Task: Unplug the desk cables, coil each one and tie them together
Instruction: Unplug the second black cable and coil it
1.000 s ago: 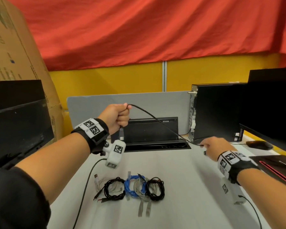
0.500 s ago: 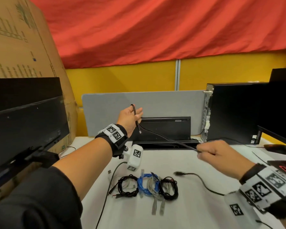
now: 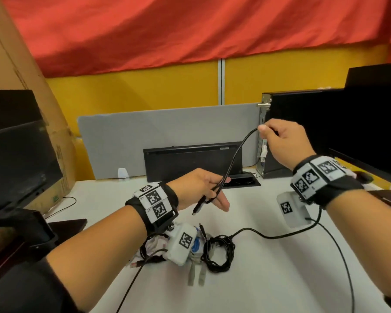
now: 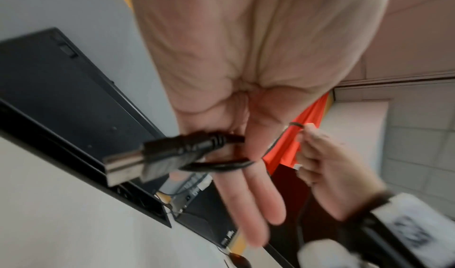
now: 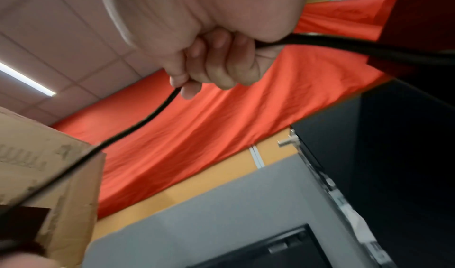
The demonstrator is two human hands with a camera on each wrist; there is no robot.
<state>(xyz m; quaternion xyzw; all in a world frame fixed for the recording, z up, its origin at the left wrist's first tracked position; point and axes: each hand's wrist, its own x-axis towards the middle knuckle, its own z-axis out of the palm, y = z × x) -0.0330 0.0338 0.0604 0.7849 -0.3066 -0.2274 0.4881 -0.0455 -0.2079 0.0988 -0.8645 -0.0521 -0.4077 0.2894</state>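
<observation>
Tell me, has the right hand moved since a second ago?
Yes. The right hand has risen from low over the desk to level with the upper part of the black computer tower, pulling the black cable up with it.

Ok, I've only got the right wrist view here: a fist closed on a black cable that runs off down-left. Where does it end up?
Observer: In the left hand. The head view shows the black cable running down to it from the right hand.
Operator: Is that end plugged in?
Observer: No. The plug dangles free beneath the left fingers, metal tip bare.
Operator: Any coils finished?
Observer: A black coil lies on the desk, with more bundles partly hidden behind the left wrist camera.
</observation>
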